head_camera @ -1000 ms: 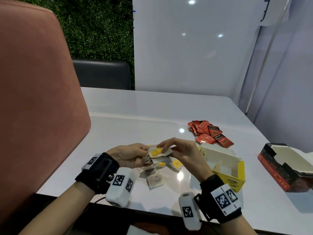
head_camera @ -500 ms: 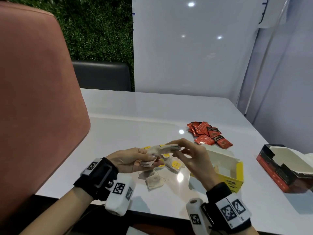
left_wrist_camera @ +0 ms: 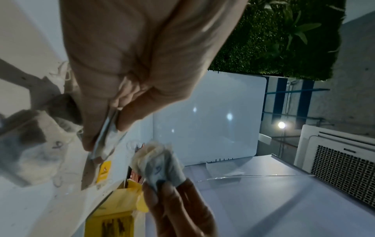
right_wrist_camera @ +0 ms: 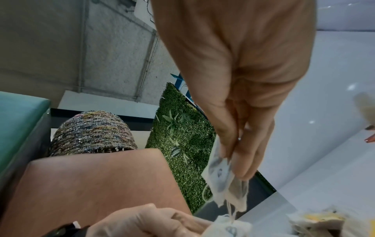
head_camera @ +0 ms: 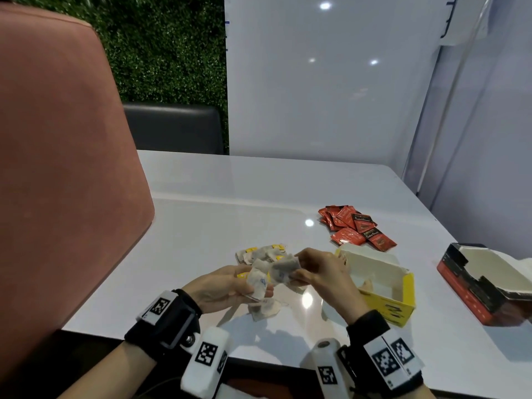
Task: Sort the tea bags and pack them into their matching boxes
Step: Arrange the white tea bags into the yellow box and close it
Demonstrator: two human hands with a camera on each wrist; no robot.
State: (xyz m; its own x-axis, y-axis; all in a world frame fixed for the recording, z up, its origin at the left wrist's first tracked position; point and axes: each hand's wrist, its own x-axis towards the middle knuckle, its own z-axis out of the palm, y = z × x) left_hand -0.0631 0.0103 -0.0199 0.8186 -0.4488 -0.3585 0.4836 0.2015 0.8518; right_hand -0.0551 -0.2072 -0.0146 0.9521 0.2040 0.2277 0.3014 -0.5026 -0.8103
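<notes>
Both hands are raised over a small heap of paper tea bags with yellow tags [head_camera: 263, 254] near the table's front. My left hand [head_camera: 230, 286] pinches a flat stack of these tea bags [head_camera: 259, 282] between thumb and fingers [left_wrist_camera: 103, 137]. My right hand [head_camera: 313, 272] pinches another paper tea bag [head_camera: 285, 267], which hangs from its fingertips [right_wrist_camera: 225, 181]. One more tea bag [head_camera: 263, 309] lies on the table under the hands. The open yellow box [head_camera: 403, 300] stands just right of my right hand. Red foil tea packets [head_camera: 355, 226] lie piled behind it. The open red box [head_camera: 472, 292] sits at the far right.
A pink chair back [head_camera: 63, 182] rises close on the left, and a dark chair [head_camera: 172, 128] stands behind the white table [head_camera: 230, 203]. A white wall panel [head_camera: 316, 82] stands at the table's far edge.
The right hand has drawn one tea bag away from the bunch held by the left hand. The left hand has sunk slightly toward the table's front edge.
</notes>
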